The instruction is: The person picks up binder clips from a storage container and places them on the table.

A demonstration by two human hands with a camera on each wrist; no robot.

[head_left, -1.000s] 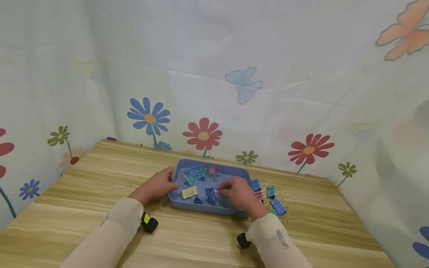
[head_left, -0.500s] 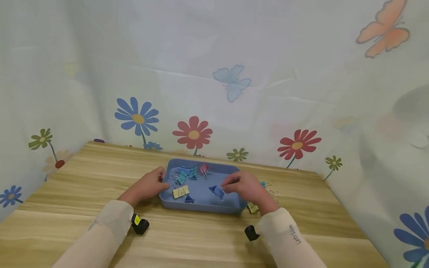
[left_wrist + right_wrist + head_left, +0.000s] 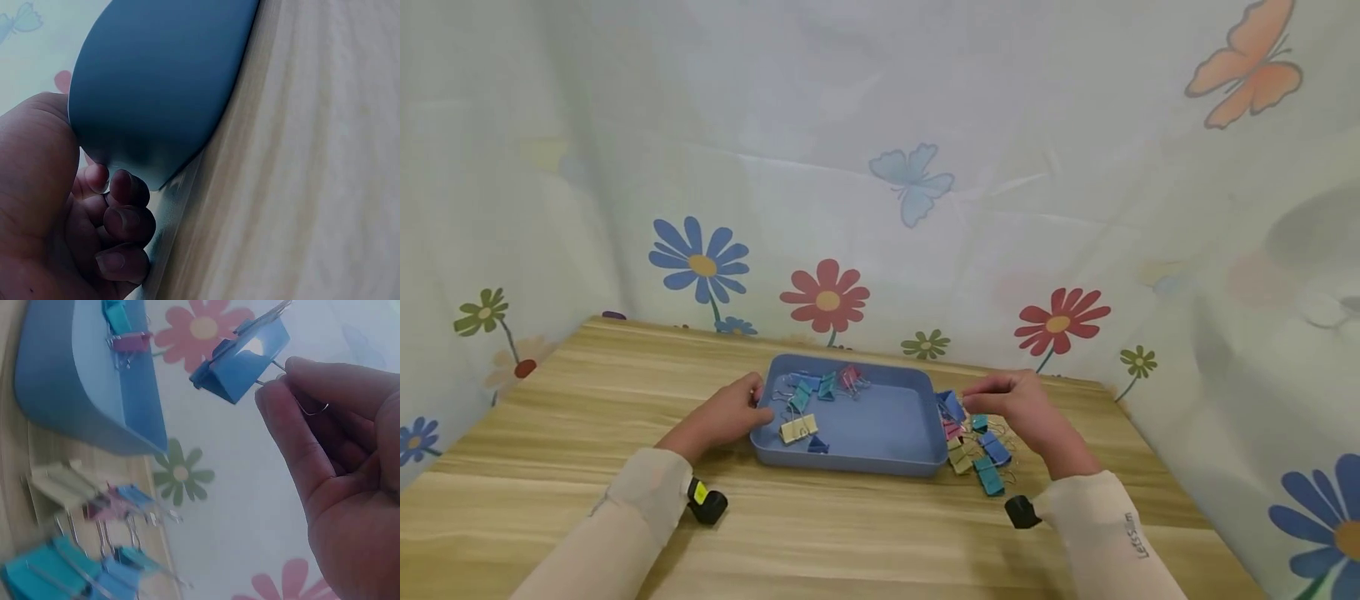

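The left hand [image 3: 727, 410] grasps the left end of the blue tray [image 3: 883, 467], thumb at the rim and fingers curled against the outer wall. The right hand [image 3: 1026, 410] pinches a blue binder clip [image 3: 240, 372] by its wire handle between thumb and index finger, holding it in the air just beside the tray's right end.

Inside the tray, the clips sit toward the left: a pale yellow clip [image 3: 798, 429] and a dark blue clip [image 3: 817, 446] on the near side, two teal clips [image 3: 827, 387] farther back, and a pink clip [image 3: 851, 379] at the far wall.

On the wood-grain table [image 3: 865, 533], just right of the tray, lies a cluster of binder clips [image 3: 989, 477] in teal, blue, yellow and pink. Each wrist carries a black camera [image 3: 1022, 512] below a cream sleeve [image 3: 1093, 521]. Behind the table hangs a white backdrop [image 3: 760, 108] printed with flowers and butterflies.
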